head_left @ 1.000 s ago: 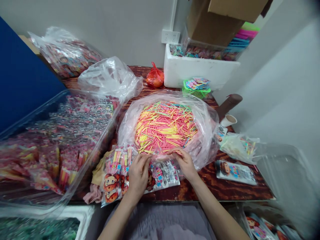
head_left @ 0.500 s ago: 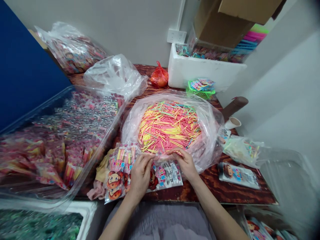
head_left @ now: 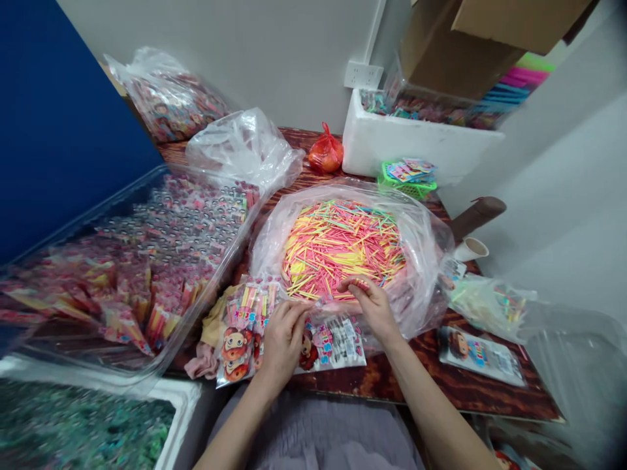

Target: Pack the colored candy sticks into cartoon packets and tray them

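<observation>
Thin pink, yellow and green sticks [head_left: 343,251] are heaped loosely in a wide, open clear plastic bag [head_left: 424,241], its crumpled rim folded outward on a dark red wood-grained table [head_left: 372,382]. A small bunch of sticks [head_left: 361,283], pink ends showing, is gripped in the curled fingers of the right hand [head_left: 373,307] above the heap's near edge. Clear film [head_left: 321,301] is pinched in the fingertips of the left hand [head_left: 284,334]; whether it belongs to a packet or to the bag cannot be told. Printed packets [head_left: 238,349] are spread beneath and beside the left hand, partly covered by it. A clear tub [head_left: 215,287] of filled packets [head_left: 161,313] is set to the left, while a red bag of round fruit [head_left: 326,155], a green basket [head_left: 411,188] and a white foam box [head_left: 416,143] are lined up behind. A paper cup [head_left: 471,249] is seen at right. The heap is positioned just beyond both hands, with the bag's near rim lying between it and the left hand.
</observation>
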